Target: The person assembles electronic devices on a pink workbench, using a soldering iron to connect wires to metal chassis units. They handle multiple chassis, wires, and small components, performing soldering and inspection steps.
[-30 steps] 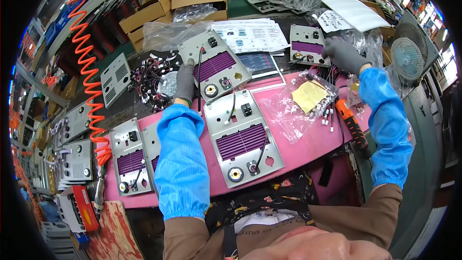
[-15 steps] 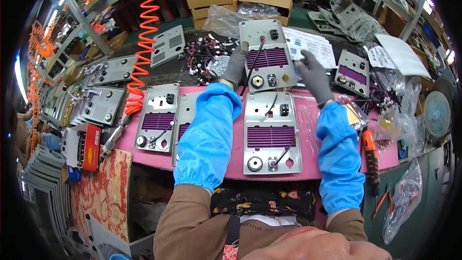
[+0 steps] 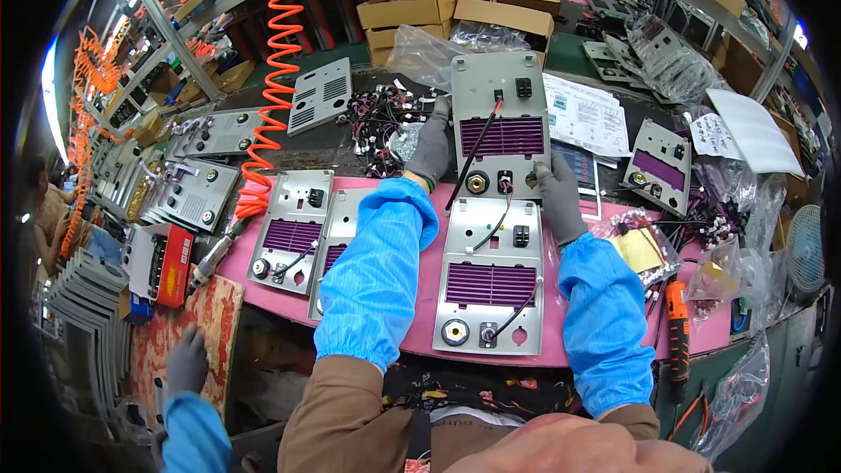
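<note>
A light grey metal panel (image 3: 476, 86) with a purple slatted grille stands tilted at the middle of the bench, a black-and-red cable hanging across it. My left hand (image 3: 431, 147), in a grey glove, is closed on its left edge. My gloved right hand (image 3: 559, 200) grips the lower right edge, its fingertips beside a hole. Just nearer to me a similar panel (image 3: 453, 298) lies on the pink mat (image 3: 420, 320), with a round fitting, a black switch and short cables. Part of that panel's far end is covered by the held one.
More panels lie left (image 3: 286, 208) and right (image 3: 659, 144). Behind are a cable heap (image 3: 377, 127), printed sheets (image 3: 585, 114) and cardboard boxes (image 3: 412, 10). An orange coiled hose (image 3: 282, 70) hangs at left; an orange-black power screwdriver (image 3: 677, 324) sits at right. Another person's gloved hand (image 3: 187, 363) shows lower left.
My right hand has come from apart, fingers spread, onto the held panel's lower right edge. My left hand stays on the left edge. Another person's gloved hand has appeared at lower left.
</note>
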